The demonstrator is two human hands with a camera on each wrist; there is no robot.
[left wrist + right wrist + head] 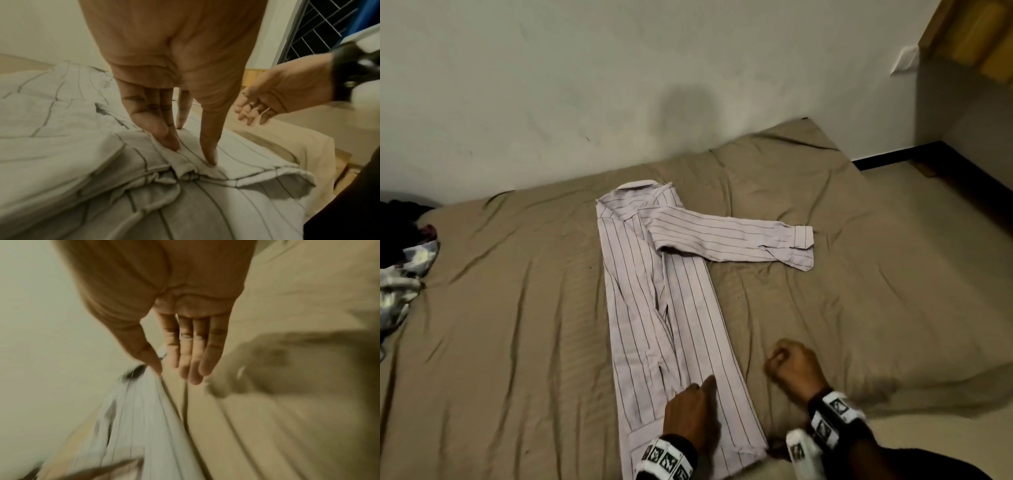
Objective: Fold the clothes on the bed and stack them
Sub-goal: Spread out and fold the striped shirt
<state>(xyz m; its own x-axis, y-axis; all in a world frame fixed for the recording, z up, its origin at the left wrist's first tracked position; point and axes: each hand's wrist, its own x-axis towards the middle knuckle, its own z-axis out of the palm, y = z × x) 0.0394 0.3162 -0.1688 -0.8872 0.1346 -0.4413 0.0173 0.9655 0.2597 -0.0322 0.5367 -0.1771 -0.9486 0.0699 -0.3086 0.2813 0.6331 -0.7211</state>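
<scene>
A pale striped shirt (pixel 654 291) lies on the tan bed (pixel 500 325), folded into a long strip with its collar toward the wall. Both sleeves stretch out to the right. My left hand (pixel 702 387) rests on the strip near its hem. In the left wrist view the straight fingers (pixel 168 138) and thumb press the shirt (pixel 61 113) beside a small ridge of cloth. My right hand (pixel 791 366) hovers over the sheet just right of the shirt, loosely curled and empty. The blurred right wrist view shows the right hand (pixel 185 366) relaxed above the shirt's edge (pixel 139 410).
A heap of dark and patterned clothes (pixel 404 260) sits at the bed's far left edge. The wall (pixel 585 85) runs along the far side. Floor (pixel 962 274) lies to the right, with wooden furniture (pixel 979 34) in the upper right corner.
</scene>
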